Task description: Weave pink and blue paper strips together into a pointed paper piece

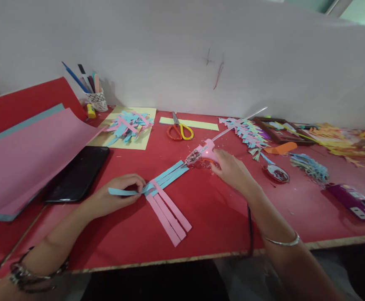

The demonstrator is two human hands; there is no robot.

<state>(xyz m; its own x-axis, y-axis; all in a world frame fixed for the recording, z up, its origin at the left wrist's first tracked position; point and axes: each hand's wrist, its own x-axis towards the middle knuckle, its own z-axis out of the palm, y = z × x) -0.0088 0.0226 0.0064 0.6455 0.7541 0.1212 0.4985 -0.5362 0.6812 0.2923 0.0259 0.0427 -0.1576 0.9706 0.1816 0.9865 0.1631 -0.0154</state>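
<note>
Pinching a loose blue strip [119, 192] at the crossing, the left hand [113, 202] is well left of the pink glue gun [205, 149]. Farther back on that side of the gun, blue and pink cuttings [130, 124] are heaped on a yellow sheet [140, 143]. Between that hand and the gun, blue strips [173, 177] reach up to the nozzle, touching or not I can't tell, and pink strips [166, 225] fan out nearer the person than the gun. They overlap at the left fingertips; I'd call it early weaving, most lengths yet unlaced. The right hand [232, 169] wraps the gun's grip. Rightward behind the gun, a fringed band [248, 133] looks finished.
</note>
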